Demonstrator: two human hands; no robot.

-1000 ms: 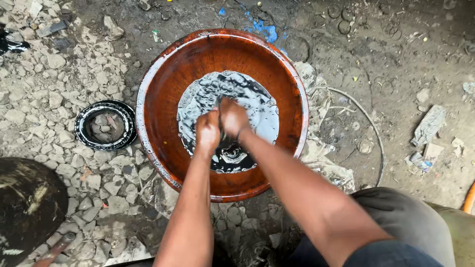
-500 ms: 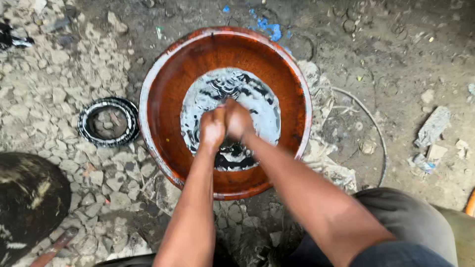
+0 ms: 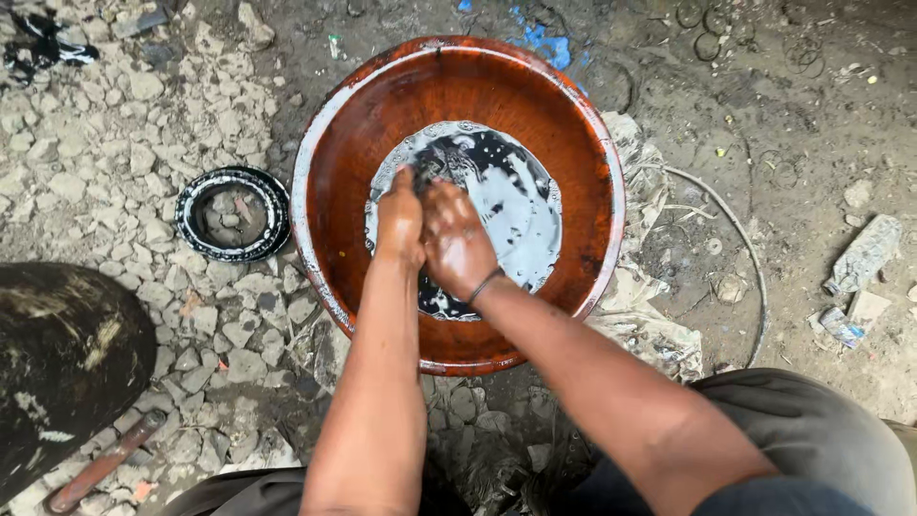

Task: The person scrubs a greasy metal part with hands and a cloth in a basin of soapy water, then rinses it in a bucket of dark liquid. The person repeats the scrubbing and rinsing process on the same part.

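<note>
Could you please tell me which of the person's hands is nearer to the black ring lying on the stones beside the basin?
Left. The left hand is in the basin on the black ring's side; the right hand is beyond it.

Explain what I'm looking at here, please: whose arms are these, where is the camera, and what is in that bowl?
The camera sits on a person's head and looks straight down, so the two bare arms coming up from the bottom edge are that person's own. Both hands, the left hand and the right hand, are pressed together in a pool of dark, oily liquid at the bottom of a big reddish-brown bowl. What the fingers grip is hidden under the hands. The bowl stands on stony, dirty ground. Left of it lies a black ring, like a bearing. A crushed bottle lies at the right.
</note>
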